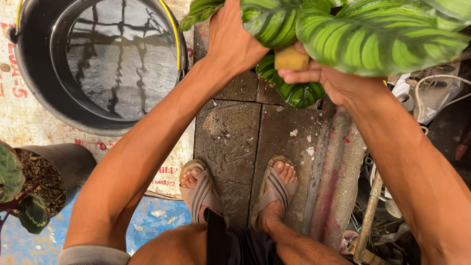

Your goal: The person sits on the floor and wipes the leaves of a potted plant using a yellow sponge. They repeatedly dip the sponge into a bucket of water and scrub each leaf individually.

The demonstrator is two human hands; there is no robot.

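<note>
Under striped leaves [373, 39], right hand [328, 78] pinches yellow sponge [291, 59] crosswise; left hand [233, 37] grips foliage.

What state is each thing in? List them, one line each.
Bucket: upright, full of water.
Striped leaves: held up by the left hand.
Yellow sponge: pinched in the right hand, against a leaf.
Black pot: tilted, filled with soil.
Sandals: worn, on the paving.
</note>
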